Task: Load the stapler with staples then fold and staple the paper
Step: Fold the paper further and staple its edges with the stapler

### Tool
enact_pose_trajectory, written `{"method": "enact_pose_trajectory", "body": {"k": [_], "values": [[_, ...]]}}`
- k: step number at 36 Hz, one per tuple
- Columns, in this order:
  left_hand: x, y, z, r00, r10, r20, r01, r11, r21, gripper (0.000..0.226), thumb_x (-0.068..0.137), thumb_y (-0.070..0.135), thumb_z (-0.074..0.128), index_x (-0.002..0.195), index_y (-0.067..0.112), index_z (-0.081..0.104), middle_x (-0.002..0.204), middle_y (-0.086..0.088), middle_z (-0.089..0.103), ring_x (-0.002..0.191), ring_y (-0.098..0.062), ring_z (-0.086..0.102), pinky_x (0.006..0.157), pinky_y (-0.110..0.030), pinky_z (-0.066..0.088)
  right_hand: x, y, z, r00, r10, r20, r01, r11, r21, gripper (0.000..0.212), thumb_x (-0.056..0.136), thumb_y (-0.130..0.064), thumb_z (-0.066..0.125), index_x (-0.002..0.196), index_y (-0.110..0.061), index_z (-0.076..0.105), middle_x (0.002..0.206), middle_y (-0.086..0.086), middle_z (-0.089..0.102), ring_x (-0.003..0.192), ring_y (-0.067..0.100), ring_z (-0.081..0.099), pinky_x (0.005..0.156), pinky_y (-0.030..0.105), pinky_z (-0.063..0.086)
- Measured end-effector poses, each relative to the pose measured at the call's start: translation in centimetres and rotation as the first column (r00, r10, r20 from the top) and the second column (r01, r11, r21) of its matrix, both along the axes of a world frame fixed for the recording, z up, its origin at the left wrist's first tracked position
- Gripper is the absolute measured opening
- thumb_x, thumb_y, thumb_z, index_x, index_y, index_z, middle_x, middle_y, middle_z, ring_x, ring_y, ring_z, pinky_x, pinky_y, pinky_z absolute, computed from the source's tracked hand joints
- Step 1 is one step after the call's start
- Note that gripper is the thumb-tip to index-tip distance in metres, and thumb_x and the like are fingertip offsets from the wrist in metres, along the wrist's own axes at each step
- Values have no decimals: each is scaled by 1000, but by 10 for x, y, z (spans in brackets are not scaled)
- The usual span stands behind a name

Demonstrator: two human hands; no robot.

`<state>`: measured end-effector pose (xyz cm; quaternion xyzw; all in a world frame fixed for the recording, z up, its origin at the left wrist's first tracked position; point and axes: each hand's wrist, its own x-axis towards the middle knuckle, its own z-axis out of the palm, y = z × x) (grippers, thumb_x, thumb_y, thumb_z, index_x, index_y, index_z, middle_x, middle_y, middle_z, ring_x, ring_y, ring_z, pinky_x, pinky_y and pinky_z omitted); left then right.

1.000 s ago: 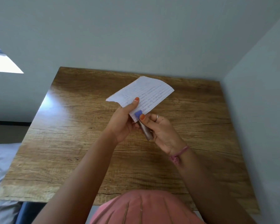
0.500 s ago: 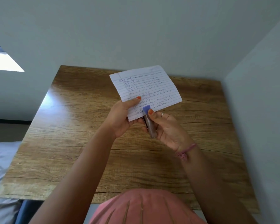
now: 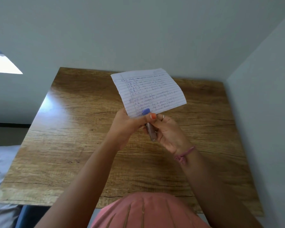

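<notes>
L hand (image 3: 124,124) pinches the paper (image 3: 149,92) at its bottom edge, held up above the table (image 3: 69,145). R hand (image 3: 167,130) grips the stapler (image 3: 150,127), nose over that edge, maybe touching.

A single head-worn view looks steeply down and forward, close over the wooden table (image 3: 69,145).

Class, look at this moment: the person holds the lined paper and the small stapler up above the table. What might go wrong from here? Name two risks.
1. The paper is held only at its lower edge by the left hand, in the air above the table. Unsupported, it may bend or slip, so the staple could land crooked.
2. The right hand thumb sits near the stapler blue tip, close to the left fingers; a squeeze might pinch one.
</notes>
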<state>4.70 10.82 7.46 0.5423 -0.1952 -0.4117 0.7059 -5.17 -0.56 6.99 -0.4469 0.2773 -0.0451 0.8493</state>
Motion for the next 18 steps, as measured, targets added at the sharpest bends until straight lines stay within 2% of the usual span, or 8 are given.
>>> {"method": "enact_pose_trajectory", "body": {"k": [3, 7, 10, 14, 18], "values": [[-3, 1, -1, 998, 45, 45, -46, 999, 5, 44, 66, 22, 85, 106, 11, 70, 105, -11, 74, 98, -29, 70, 79, -44, 59, -1, 5, -1, 1000, -9, 13, 9, 1000, -18, 24, 76, -24, 68, 91, -7, 72, 82, 8, 69, 75, 17, 63, 81, 35, 51], [-4, 1, -2, 995, 78, 62, -80, 996, 25, 33, 68, 19, 84, 99, 15, 72, 100, -9, 75, 91, -27, 72, 72, -37, 61, -1, 9, 0, 999, -34, 20, 35, 998, -43, 19, 73, -26, 68, 84, -11, 72, 79, 1, 73, 73, 11, 68, 73, 26, 58], [-6, -1, -3, 994, 100, 48, -101, 995, 14, 29, 67, 20, 84, 95, 17, 74, 96, -10, 75, 85, -27, 73, 67, -35, 60, 0, 11, -1, 998, -62, 5, 62, 996, -70, 14, 71, -27, 69, 76, -15, 75, 77, 2, 73, 70, 11, 68, 66, 24, 57], [-6, -2, -4, 996, 84, -6, -84, 996, 27, 36, 67, 19, 82, 101, 11, 71, 100, -10, 75, 87, -24, 72, 65, -28, 58, 0, 11, -3, 996, -79, -29, 77, 994, -73, 18, 71, -28, 70, 81, -13, 75, 78, 5, 71, 70, 13, 65, 70, 29, 52], [4, -1, -2, 994, -19, -104, 20, 1000, 12, 38, 76, 20, 76, 110, 6, 68, 110, -12, 72, 94, -27, 69, 71, -28, 58, -1, 9, -3, 997, -66, -34, 64, 996, -59, 25, 72, -32, 73, 88, -13, 74, 84, 6, 72, 75, 14, 66, 73, 30, 51]]}}
